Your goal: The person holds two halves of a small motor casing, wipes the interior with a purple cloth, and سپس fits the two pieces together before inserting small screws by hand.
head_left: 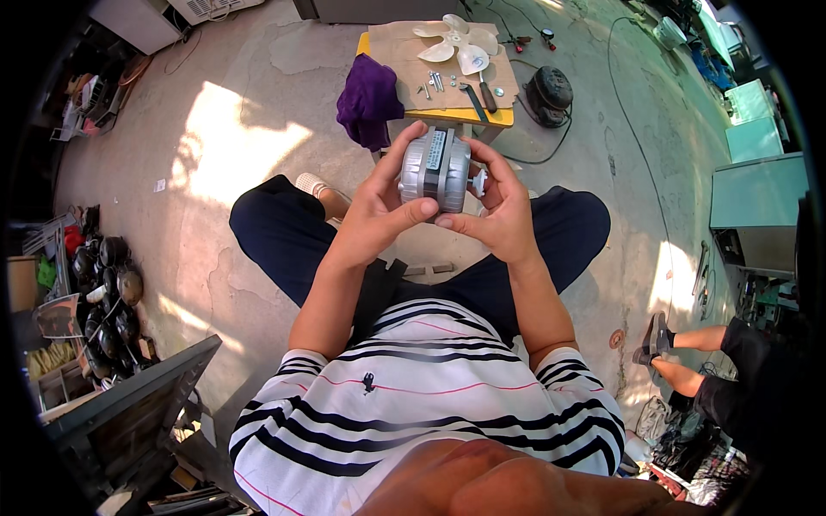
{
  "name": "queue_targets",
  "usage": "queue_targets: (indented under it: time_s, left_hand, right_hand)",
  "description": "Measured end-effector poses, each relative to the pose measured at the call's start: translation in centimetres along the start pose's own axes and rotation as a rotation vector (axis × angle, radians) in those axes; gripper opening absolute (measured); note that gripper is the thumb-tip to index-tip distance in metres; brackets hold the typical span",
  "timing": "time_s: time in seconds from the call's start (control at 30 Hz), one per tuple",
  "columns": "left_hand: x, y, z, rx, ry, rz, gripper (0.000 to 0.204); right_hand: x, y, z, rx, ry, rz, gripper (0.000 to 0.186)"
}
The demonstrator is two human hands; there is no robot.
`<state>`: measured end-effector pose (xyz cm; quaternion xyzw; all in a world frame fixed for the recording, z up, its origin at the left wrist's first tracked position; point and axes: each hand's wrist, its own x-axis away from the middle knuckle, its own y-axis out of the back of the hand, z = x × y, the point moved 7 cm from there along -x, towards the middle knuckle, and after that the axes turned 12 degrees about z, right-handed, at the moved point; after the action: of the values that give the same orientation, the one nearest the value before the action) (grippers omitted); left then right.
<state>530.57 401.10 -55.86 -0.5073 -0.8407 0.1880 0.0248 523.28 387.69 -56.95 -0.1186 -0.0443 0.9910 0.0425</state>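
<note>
Between my two hands I hold a silver, ribbed electric fan motor (416, 172) with a pale label on its middle band. My left hand (383, 202) is wrapped round its left side, thumb on the near face. Round the right side curls my right hand (509, 206), beside the white shaft fitting (478, 181) that sticks out there. Just beyond the motor stands a small yellow table (420, 113) covered with cardboard. On it lie a cream fan blade (456, 45), several bolts (436, 81), a screwdriver (488, 96) and a dark wrench (473, 101).
A purple cloth (368, 101) hangs over the table's left corner. Right of the table, a black compressor (549, 95) with a cable sits on the concrete floor. Dark round parts (110, 288) are piled at the left. Another person's legs (688, 353) show at the right, near a pale green cabinet (757, 191).
</note>
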Motion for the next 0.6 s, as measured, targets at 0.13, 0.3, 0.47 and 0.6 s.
queue_targets:
  time_s: [0.13, 0.3, 0.47, 0.6]
  left_hand:
    - [0.0, 0.1, 0.1, -0.069, -0.032, 0.041, 0.101]
    - [-0.1, 0.2, 0.0, -0.146, -0.110, 0.087, 0.096]
    - [-0.4, 0.5, 1.1, -0.082, -0.183, 0.038, 0.089]
    - [-0.2, 1.4, 4.0, 0.046, -0.099, -0.018, 0.086]
  right_hand:
    - [0.1, 0.1, -0.3, 0.046, 0.012, 0.003, 0.097]
    - [0.1, -0.1, 0.1, 0.043, 0.050, 0.003, 0.098]
    - [0.1, 0.3, 0.2, 0.140, 0.052, -0.035, 0.096]
    - [-0.2, 0.6, 0.6, 0.320, -0.017, -0.116, 0.091]
